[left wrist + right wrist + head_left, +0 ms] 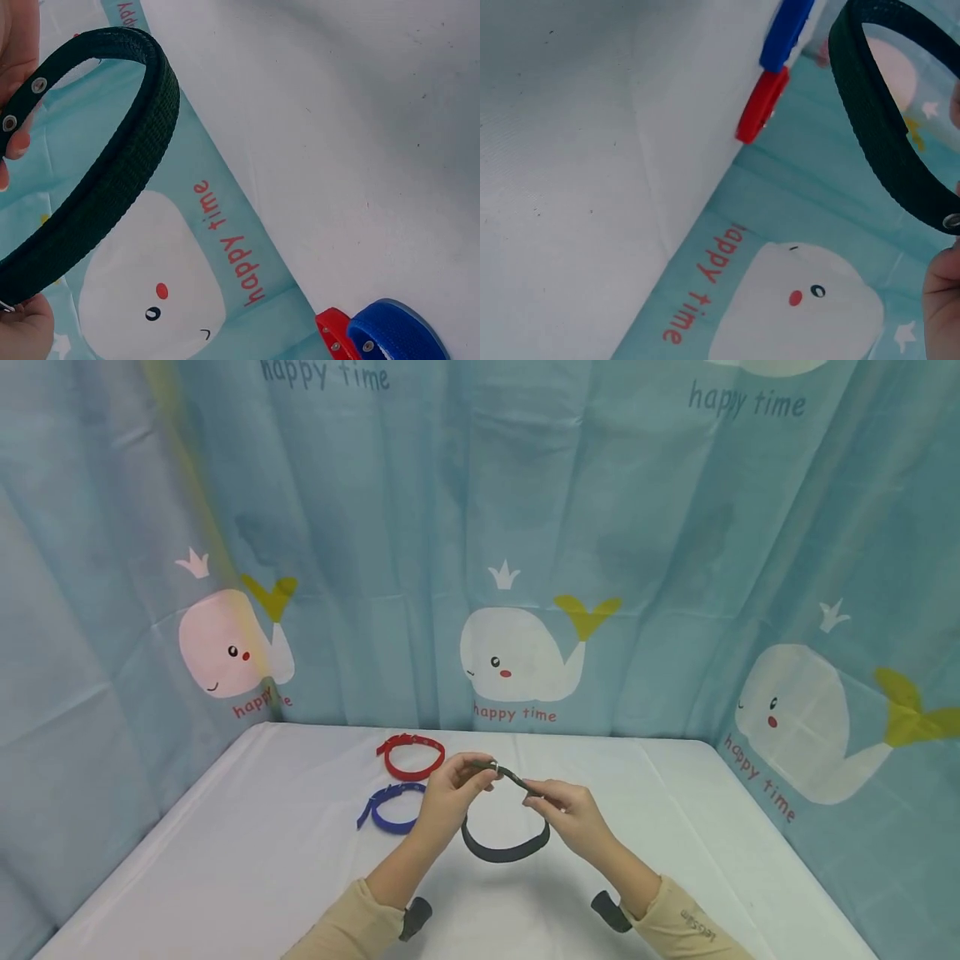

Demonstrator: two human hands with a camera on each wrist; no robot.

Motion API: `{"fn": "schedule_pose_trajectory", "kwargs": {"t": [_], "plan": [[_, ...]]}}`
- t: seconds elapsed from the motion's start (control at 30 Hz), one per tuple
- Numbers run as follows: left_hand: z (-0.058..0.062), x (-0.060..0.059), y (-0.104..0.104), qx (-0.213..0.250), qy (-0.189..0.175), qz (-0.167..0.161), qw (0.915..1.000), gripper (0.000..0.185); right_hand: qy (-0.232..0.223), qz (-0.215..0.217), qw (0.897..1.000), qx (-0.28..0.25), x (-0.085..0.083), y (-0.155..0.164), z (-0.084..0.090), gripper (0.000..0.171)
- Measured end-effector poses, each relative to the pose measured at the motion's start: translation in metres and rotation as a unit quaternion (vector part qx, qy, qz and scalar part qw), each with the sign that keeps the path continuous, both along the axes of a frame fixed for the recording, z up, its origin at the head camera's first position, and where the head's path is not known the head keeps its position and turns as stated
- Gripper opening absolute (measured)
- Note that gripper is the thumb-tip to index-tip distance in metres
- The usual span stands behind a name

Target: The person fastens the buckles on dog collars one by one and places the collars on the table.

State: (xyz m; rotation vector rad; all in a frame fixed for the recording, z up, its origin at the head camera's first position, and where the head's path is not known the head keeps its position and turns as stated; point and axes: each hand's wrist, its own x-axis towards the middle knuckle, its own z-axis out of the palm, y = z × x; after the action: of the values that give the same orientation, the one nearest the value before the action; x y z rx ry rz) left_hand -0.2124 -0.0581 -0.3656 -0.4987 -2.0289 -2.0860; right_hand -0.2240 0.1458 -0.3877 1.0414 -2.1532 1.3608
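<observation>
A dark green pet collar [506,853] hangs in a loop above the table, held up between both hands. My left hand [453,789] pinches the collar's buckle end, and a bit of metal buckle [6,306] shows in the left wrist view. Between thumb and fingers, my right hand [573,817] grips the other strap end, which has metal eyelets [39,85]. The two ends meet or overlap between the hands; whether the strap is threaded through the buckle I cannot tell. A blue collar [393,827] lies left of my left hand, partly hidden by it.
Behind the blue collar lies a red collar [414,774], also looped on the white table [247,860]. A blue curtain [405,652] printed with whales hangs along the back and both sides. Dark bands [611,912] sit near both wrists.
</observation>
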Motion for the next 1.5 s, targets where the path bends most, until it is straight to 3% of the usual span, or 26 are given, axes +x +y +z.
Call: {"fn": "schedule_pose_trajectory", "kwargs": {"t": [0.13,0.3,0.4,0.57,0.7,0.97,1.2,1.37,1.5], "plan": [[-0.001,0.001,0.002,-0.019,-0.009,0.023,0.9995,0.02,0.044,0.016,0.999,-0.01,0.01,-0.008,0.015,0.02],[-0.002,0.002,0.002,-0.046,-0.033,0.054,0.9969,0.026,0.048,-0.001,0.999,-0.018,0.02,-0.014,0.03,0.019],[-0.003,0.002,0.002,-0.046,-0.045,0.053,0.9965,0.028,0.04,-0.012,0.999,-0.02,0.014,-0.014,0.022,0.021],[-0.004,0.002,0.002,-0.041,-0.033,0.035,0.998,0.028,0.026,-0.023,0.999,-0.021,0.003,-0.014,0.006,0.021],[-0.005,0.003,0.002,-0.038,-0.019,0.024,0.9988,0.029,0.02,-0.032,0.999,-0.021,0.001,-0.015,0.004,0.022],[-0.002,0.006,0.001,-0.029,-0.021,0.045,0.9983,0.028,-0.024,-0.067,0.997,-0.017,0.012,-0.011,0.008,0.02],[-0.006,0.01,-0.003,-0.051,0.0,0.048,0.9975,0.027,-0.056,-0.023,0.998,-0.03,0.008,-0.017,-0.005,0.02],[-0.002,0.009,-0.003,-0.092,0.019,0.053,0.9942,0.025,-0.056,-0.044,0.997,-0.032,0.004,-0.006,0.009,0.017],[0.001,0.008,-0.001,-0.14,0.013,0.016,0.99,0.025,-0.013,-0.063,0.998,-0.013,-0.001,0.001,0.031,0.021]]}}
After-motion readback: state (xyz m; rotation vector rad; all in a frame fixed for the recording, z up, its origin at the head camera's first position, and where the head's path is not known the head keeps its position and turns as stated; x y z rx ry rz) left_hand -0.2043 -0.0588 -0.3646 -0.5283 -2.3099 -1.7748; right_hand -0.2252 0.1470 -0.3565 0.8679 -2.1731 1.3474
